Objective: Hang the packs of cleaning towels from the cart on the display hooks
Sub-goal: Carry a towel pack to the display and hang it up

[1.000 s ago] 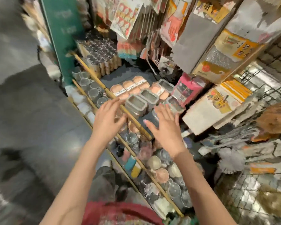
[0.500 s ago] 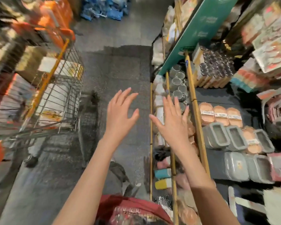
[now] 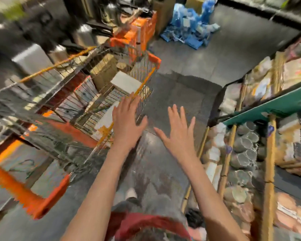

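A wire shopping cart with orange plastic corners and an orange-yellow top rail (image 3: pixel 87 94) stands on the dark grey tiled floor (image 3: pixel 189 70), and everything else is placed from it. Inside its basket lie flat packs of white cleaning towels with printed card labels (image 3: pixel 126 83), stacked and leaning against the near wire wall, with a brown cardboard box (image 3: pixel 102 73) behind them toward the cart's far side; blur hides the labels' print.

The left hand (image 3: pixel 127 122) is spread flat with straight fingers over the cart's near right corner, its fingertips over the top rail, holding nothing; whether it touches the rail cannot be told. The right hand (image 3: pixel 180 134) is just to the right of the cart, over bare floor, likewise splayed and empty.

Well to the right of the cart run shelves edged with wooden bamboo-coloured rails (image 3: pixel 269 164), holding rows of clear glass cups (image 3: pixel 245 146) seen from above and pale packaged goods, under a teal shelf panel (image 3: pixel 271 106). Beyond the cart's far end sit orange cardboard boxes (image 3: pixel 141 30) and, farther right, a heap of blue plastic-wrapped bundles (image 3: pixel 189 23).
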{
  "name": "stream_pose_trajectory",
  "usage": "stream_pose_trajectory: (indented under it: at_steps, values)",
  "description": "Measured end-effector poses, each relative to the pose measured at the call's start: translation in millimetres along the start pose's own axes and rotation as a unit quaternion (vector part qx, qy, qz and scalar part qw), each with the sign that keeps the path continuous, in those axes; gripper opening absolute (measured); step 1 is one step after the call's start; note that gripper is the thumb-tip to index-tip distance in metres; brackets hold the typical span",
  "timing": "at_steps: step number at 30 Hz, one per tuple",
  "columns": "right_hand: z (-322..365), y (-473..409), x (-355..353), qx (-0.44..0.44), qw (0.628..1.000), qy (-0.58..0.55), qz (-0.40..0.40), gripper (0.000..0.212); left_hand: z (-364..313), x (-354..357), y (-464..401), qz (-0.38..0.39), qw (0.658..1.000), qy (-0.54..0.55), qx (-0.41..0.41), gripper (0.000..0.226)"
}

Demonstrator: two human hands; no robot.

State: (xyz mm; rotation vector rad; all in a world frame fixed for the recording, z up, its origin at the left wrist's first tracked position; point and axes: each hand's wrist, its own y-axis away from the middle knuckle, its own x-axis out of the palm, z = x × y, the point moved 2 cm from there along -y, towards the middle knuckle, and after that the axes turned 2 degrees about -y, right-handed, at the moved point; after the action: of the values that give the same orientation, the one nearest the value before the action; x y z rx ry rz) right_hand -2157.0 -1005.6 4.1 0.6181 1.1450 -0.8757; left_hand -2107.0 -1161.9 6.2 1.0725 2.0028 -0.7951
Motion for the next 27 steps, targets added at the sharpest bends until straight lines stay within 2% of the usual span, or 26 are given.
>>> stream_pose_trajectory:
  at_steps: [6,13,22,27]
  values:
    - [35.2,-67.8,17.3,-0.068,0.997,0.025,0.014,0.081,64.1,-14.5,-45.9,-0.038,0.993,-0.020,-0.106,0.075]
    - [37.0,-173.3,50.1,-0.133,0.989,0.009,0.068,0.084,103.4,3.1,-110.3,-0.054,0.982,-0.026,-0.178,0.075]
    - [20.8,-353.3,80.3,-0.246,0.956,0.076,0.137,0.081,105.9,58.3,-232.1,-0.050,0.961,-0.018,-0.273,0.074]
    - [16.0,-427.1,107.2,-0.279,0.941,0.078,0.173,0.082,118.0,81.4,-280.6,-0.064,0.950,0.006,-0.307,0.077]
